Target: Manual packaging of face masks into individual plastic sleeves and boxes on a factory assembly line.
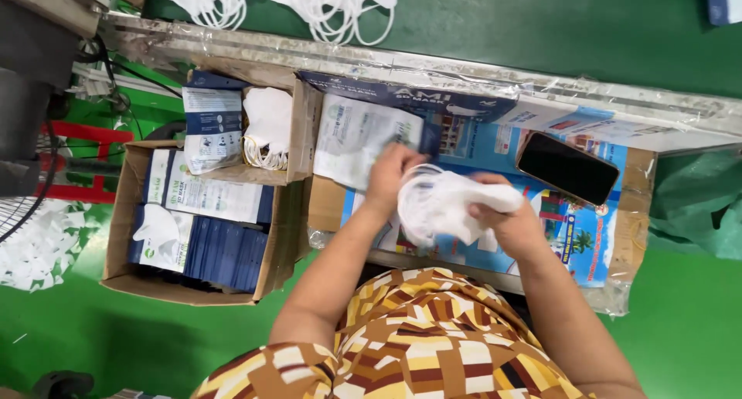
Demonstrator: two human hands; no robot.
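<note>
Head view, looking straight down. Both hands work over a surface (495,148) covered with a colourful printed sheet, bounded at the far edge by a rail wrapped in crinkled clear film.

Right hand (510,221): fingers closed around a bundle of white face masks (444,202), gripping it at its right end. The bundle sits just above the printed sheet, between the two hands, ear loops trailing at its left side.

Left hand (390,175): laid on the upper left of the same bundle, fingers curled down onto the masks and loops; whether it truly pinches them or only presses, cannot tell. Just behind this hand lies a flat white printed pouch (359,140), partly overlapped by the fingers.

A black phone (568,168) rests screen-up on the sheet, to the right of the hands and apart from them.

Left of the surface, lower down: an open cardboard box (116,237) packed with rows of dark blue and white packets, some lying flat on top. A smaller box (305,128) sits across its far corner, holding loose white masks and another packet.

Beyond the rail, more white masks (332,1) lie on a dark green belt. Bright green floor below, with white scraps (39,244) piled at far left. The person wears a yellow, brown and white patterned top.
</note>
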